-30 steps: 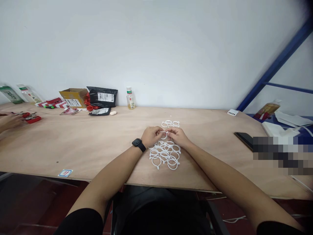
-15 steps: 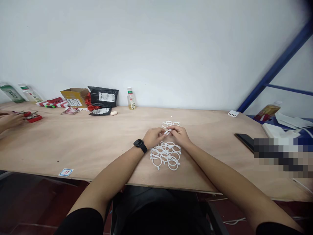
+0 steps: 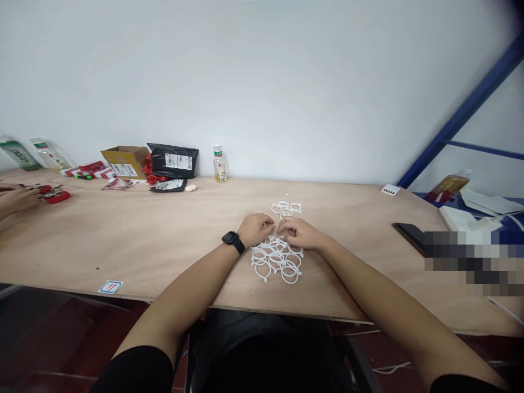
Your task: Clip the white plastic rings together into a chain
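Observation:
A pile of white plastic rings (image 3: 277, 262) lies on the wooden table (image 3: 164, 240) in front of me. A smaller group of white rings (image 3: 286, 208) sits just behind it. My left hand (image 3: 256, 229), with a black watch on the wrist, rests at the pile's far left edge with its fingers curled in. My right hand (image 3: 298, 233) sits at the far right edge, fingers curled and pinched. A narrow gap separates the two hands. Whatever the fingers hold is hidden.
Another person's hand (image 3: 16, 199) works with red tools (image 3: 55, 195) at the far left. A cardboard box (image 3: 123, 162), a black bag (image 3: 174, 161) and a small bottle (image 3: 219, 164) stand by the wall. A black phone (image 3: 409, 233) lies at the right.
Both hands held one white ring up between them above the pile. They have now dropped down to the pile's far edge and drawn slightly apart.

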A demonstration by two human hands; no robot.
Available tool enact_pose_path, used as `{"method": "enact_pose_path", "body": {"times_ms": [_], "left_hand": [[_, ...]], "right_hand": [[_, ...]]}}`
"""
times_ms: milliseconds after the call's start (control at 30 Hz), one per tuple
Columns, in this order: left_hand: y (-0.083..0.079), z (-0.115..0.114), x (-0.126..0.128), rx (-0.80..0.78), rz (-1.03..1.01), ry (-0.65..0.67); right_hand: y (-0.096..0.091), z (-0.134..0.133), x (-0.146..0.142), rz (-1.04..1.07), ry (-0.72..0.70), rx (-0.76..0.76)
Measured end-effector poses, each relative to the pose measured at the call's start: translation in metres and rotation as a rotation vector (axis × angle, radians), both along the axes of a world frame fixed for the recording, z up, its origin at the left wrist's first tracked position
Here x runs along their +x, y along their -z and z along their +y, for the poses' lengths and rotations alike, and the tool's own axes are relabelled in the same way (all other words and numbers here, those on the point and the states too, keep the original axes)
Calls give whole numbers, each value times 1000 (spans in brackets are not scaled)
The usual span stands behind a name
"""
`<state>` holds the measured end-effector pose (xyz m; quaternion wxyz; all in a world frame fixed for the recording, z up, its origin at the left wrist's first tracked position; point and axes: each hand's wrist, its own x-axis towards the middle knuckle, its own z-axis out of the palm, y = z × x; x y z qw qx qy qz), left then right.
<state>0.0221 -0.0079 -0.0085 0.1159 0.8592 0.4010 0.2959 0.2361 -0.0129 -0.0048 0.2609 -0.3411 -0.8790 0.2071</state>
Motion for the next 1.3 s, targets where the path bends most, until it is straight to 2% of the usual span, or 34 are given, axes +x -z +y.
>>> {"method": "enact_pose_path", "body": {"times_ms": [100, 167, 333, 433, 500, 667, 833, 1000, 1200, 1300], "left_hand": [[0, 1, 0, -14, 8, -12], [-1, 1, 0, -18, 5, -10], [-5, -3, 0, -67, -51, 29], [-3, -4, 2, -175, -151, 52], [0, -3, 4, -261, -265, 61], [8, 4, 8, -420, -525, 65], [7, 4, 10, -453, -654, 76], [3, 2, 11, -390, -673, 16], [0, 1, 10, -327, -608, -80], [0, 1, 10, -310, -563, -91]], "right_hand": [[-3, -4, -4, -46, -63, -23], [-2, -3, -6, -50, -39, -25], [6, 1, -12, 73, 196, 33], [6, 0, -16, 182, 340, 124], [5, -3, -18, 216, 372, 167], [4, -8, -20, 215, 315, 190], [6, -8, -20, 276, 336, 128], [7, -8, -19, 316, 296, 63], [6, -11, -23, 275, 258, -48], [7, -12, -26, 247, 222, -47]]}}
